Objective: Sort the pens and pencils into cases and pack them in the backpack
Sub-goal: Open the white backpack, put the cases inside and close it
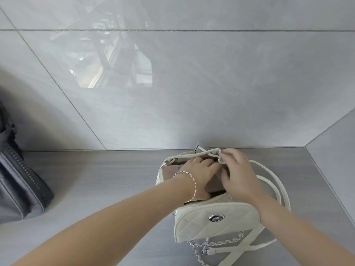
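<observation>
A white quilted backpack (199, 219) stands on the grey table close to the wall, its top open and its flap with a silver clasp folded toward me. A taupe pencil case (170, 170) lies flat in the opening, partly inside. My left hand (199, 174), a thin bracelet on its wrist, lies over the case with the fingers on top and the thumb curled at its near edge. My right hand (239, 174) grips the white rim of the opening at its far right side. No pens or pencils are visible.
A dark grey zipped bag (21, 181) sits at the left edge of the table (99, 179). The glossy tiled wall (192, 93) rises directly behind the backpack. White straps and a silver chain (201, 246) trail from the backpack toward me and to the right.
</observation>
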